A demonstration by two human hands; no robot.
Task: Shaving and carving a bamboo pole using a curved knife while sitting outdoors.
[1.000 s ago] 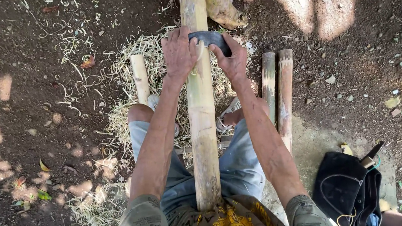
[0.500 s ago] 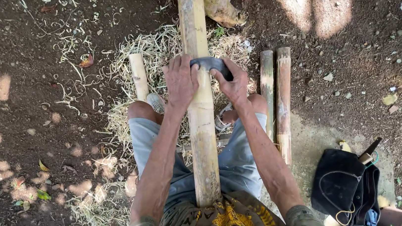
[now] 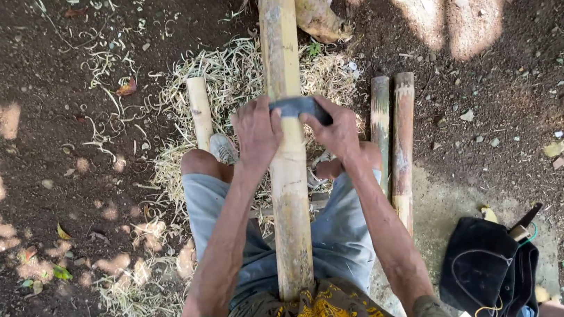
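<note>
We've got the bamboo pole (image 3: pixel 289 179) lying lengthwise between our knees, left hand (image 3: pixel 256 134) and right hand (image 3: pixel 339 131) each closed on an end of the dark blade (image 3: pixel 299 106) laid across it. Keep pressure even and the blade square.

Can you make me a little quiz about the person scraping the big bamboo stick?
1. True or false: both hands hold the dark blade across the long bamboo pole.
2. How many shorter bamboo pieces lie side by side past the right hand?
3. What lies beyond the left hand, around the pole: A) water B) pale shavings C) bricks?

Key
1. True.
2. Two.
3. B, a pile of pale shavings.
</note>
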